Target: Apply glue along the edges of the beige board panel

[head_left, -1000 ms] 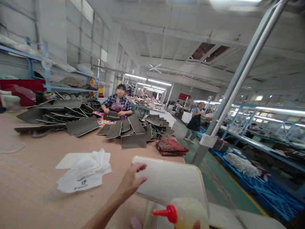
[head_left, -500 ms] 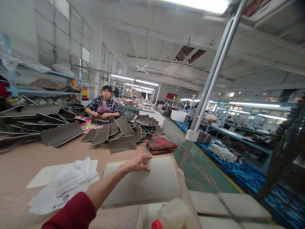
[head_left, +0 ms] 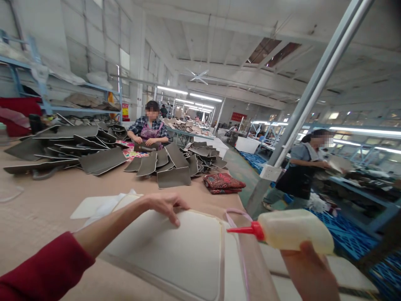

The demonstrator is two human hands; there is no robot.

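My left hand (head_left: 169, 207) grips the far edge of a white rounded-corner panel (head_left: 184, 251), thumb on its upper face and fingers curled over the edge, partly hidden. A yellowish line runs along the panel's border. In my right hand (head_left: 308, 263) is a squeeze bottle (head_left: 294, 230) of pale yellow liquid, its red nozzle pointing left, just off the panel's right edge. Another white sheet (head_left: 233, 263) shows beneath the panel on the right. Crumpled white plastic (head_left: 103, 207) lies behind my left forearm, over a further white sheet (head_left: 84, 207).
Piles of dark grey-green pieces (head_left: 173, 177) cover the table's far side, where a co-worker (head_left: 152, 129) handles one. A folded red patterned cloth (head_left: 224, 183) lies near the right edge. Beyond stand a metal post (head_left: 300, 113) and another person (head_left: 300, 167). A purplish loop (head_left: 238, 212) sits by the panel.
My left hand has shifted left with the panel, now covering much of the crumpled plastic. The bottle has risen from the bottom edge and tipped sideways in my right hand. A person appears at right.
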